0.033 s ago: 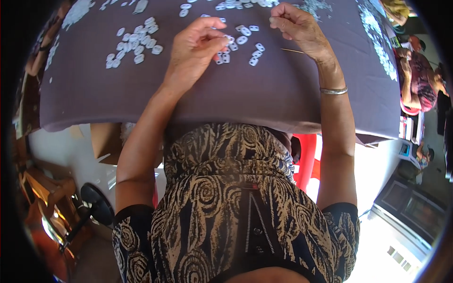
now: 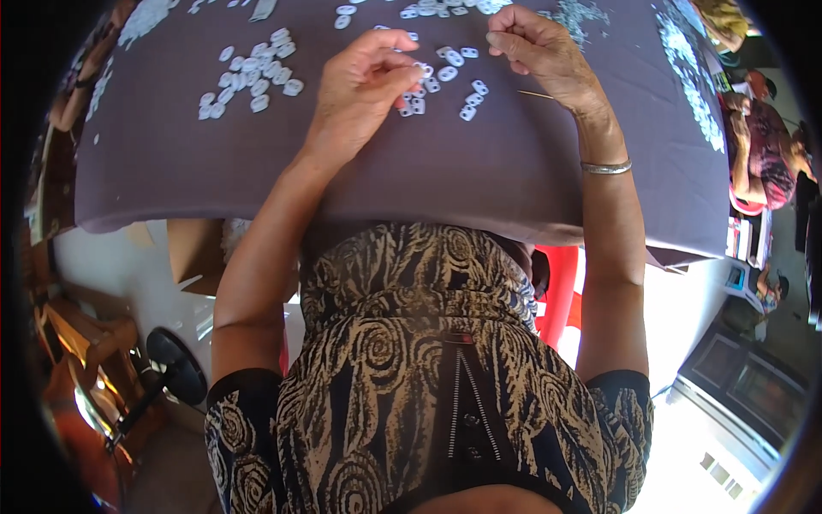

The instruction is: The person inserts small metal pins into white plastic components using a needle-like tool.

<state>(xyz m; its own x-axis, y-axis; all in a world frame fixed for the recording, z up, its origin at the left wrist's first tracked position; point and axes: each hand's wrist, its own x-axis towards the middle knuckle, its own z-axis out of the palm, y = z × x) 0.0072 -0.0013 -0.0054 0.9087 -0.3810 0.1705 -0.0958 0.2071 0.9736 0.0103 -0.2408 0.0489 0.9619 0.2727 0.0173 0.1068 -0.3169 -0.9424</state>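
Observation:
My left hand (image 2: 377, 81) is above the dark tablecloth, its thumb and forefinger pinching a small white ring-like piece (image 2: 426, 70). Several small white oval pieces with holes (image 2: 417, 104) lie on the cloth under and beside its fingertips. To the right, my right hand (image 2: 539, 56) is raised with thumb and fingers pressed together. What it pinches, if anything, is too small to make out. A thin golden stick (image 2: 536, 93) shows below the right palm, its right end hidden by the hand; whether it is held or lying there I cannot tell.
A loose heap of white pieces (image 2: 257, 68) lies to the left, with more (image 2: 445, 8) at the far side. Small clear-looking bits (image 2: 575, 19) and a pale pile (image 2: 689, 77) spread to the right. Other people (image 2: 758, 141) sit beyond the right edge; another person's arm (image 2: 73, 98) is at left.
The tablecloth and pieces sit slightly farther right in the picture. My left hand has shifted a little right with its white piece; my right hand is nearly still. Both pinches look the same.

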